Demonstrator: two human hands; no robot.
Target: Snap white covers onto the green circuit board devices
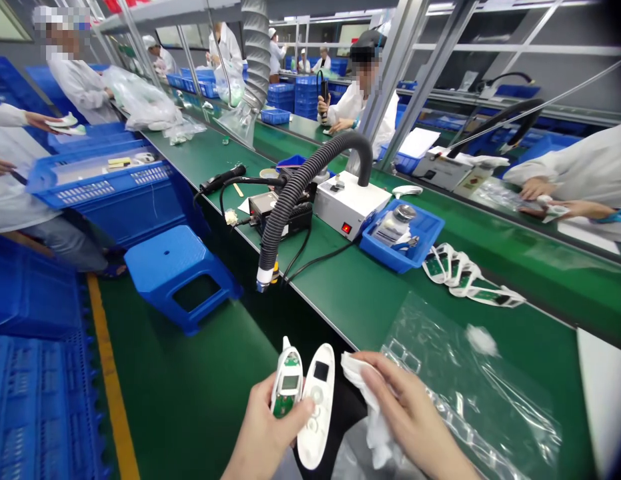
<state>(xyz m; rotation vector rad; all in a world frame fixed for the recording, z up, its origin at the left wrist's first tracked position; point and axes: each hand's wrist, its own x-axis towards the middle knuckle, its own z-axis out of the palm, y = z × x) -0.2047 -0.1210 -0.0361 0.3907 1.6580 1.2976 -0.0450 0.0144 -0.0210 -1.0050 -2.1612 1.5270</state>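
The left hand [263,427] grips two white plastic thermometer shells [305,400], long axes pointing away, just left of the right hand [410,413] clutching a white wipe [363,393].

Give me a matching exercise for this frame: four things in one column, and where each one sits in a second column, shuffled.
Things:
1. white cloth
2. two white device halves
3. blue stool
4. row of green circuit boards in white shells

Places:
A. on the green floor beside the bench
B. lying on the green bench, right of the blue tray
C. in the right hand
D. in the left hand

Pairs: 1-C, 2-D, 3-A, 4-B
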